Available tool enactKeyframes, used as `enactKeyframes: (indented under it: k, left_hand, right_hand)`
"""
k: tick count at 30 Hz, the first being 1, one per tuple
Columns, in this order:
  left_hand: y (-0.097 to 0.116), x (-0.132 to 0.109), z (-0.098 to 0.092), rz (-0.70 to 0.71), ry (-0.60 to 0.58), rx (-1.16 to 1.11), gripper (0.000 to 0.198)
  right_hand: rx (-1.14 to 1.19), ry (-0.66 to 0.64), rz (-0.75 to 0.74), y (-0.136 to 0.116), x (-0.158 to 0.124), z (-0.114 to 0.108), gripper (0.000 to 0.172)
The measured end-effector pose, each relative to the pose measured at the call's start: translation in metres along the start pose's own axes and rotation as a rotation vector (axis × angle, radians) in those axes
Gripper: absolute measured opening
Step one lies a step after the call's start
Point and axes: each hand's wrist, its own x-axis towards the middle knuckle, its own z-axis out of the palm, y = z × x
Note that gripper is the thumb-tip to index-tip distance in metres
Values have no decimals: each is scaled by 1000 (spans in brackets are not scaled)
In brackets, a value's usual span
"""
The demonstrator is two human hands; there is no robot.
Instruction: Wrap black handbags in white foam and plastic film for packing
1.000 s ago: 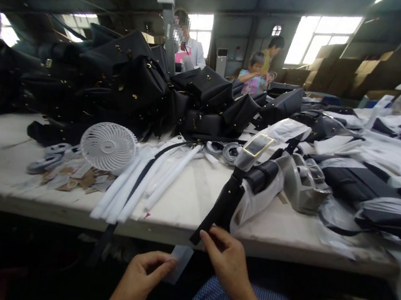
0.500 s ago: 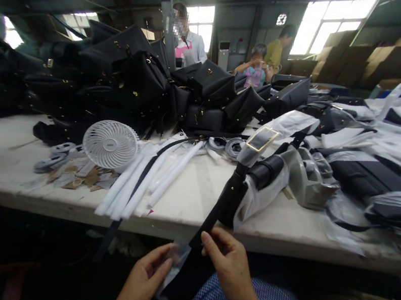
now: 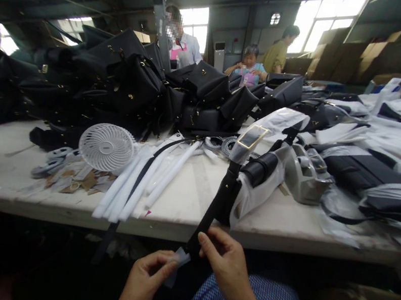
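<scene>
My left hand [image 3: 151, 275] pinches a piece of clear plastic film [image 3: 180, 259] at the lower end of a black strap [image 3: 211, 213]. On the strap's right edge, the thumb and fingers of my right hand [image 3: 222, 258] are closed just above the film. From there the strap runs up over the table edge to a gold rectangular buckle [image 3: 253, 137] covered in film. Beside it lies a rolled black piece [image 3: 260, 169] on white wrapping [image 3: 257, 200]. The strap's lowest end is partly hidden by the film and my fingers.
A white fan [image 3: 106, 147], white tubes [image 3: 121, 185] and paper tags [image 3: 76, 178] lie on the table [image 3: 174, 212]. A grey tape dispenser [image 3: 305, 180] stands right of the strap. Black bags [image 3: 204, 81] are heaped behind; wrapped black bags [image 3: 380, 180] lie right. Several people are beyond.
The film at the strap's lower end has been drawn in and bunched at my left fingers, and the strap end is folded up or shifted. My right hand keeps its hold.
</scene>
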Motion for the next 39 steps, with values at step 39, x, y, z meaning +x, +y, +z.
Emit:
enactKeyframes:
  k: [39]
  left_hand:
    - [13, 13, 27, -98, -97, -269, 45]
  right_hand:
    - [-124, 1, -145, -4, 4, -8, 19]
